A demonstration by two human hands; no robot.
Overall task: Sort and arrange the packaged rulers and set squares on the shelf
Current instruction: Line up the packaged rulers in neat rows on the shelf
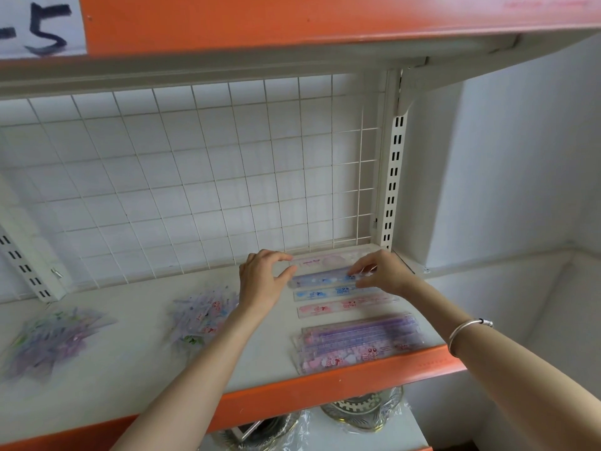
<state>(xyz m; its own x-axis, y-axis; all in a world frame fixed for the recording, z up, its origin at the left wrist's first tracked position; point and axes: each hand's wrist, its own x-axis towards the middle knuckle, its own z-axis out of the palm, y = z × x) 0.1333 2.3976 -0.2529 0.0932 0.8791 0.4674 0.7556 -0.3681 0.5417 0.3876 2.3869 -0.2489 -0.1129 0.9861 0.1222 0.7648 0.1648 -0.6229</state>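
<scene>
At the far left of the white shelf with an orange front edge [325, 385] lies a loose heap of clear-packaged purple and green pieces [48, 340], still jumbled. Nearer the middle is a second loose heap of clear packets with pink and blue print [201, 317], also unsorted. Blur hides whether either heap holds rulers or set squares.

Just right of that heap, the person's left hand [263, 281] curls its thumb and forefinger narrowly around the left end of a blue translucent packaged ruler [325, 279]. The right hand [380, 275], with a silver bracelet [468, 330] on its wrist, pinches the same ruler towards its right end. Both hands hold it level and lengthwise near the back of the shelf, just in front of the white wire grid [195, 174].

The ruler sits within a row already laid out. A pale pink packaged ruler [325, 262] lies behind it, and a second blue packaged ruler [331, 292] and a pink printed packaged ruler [341, 305] lie in front of it. All are parallel and close together. Nearest the edge rests a tidy stack of purple and pink ruler packets [357, 343].

The right end of the shelf looks largely arranged. The two heaps remain, so the task is probably less than half done.
</scene>
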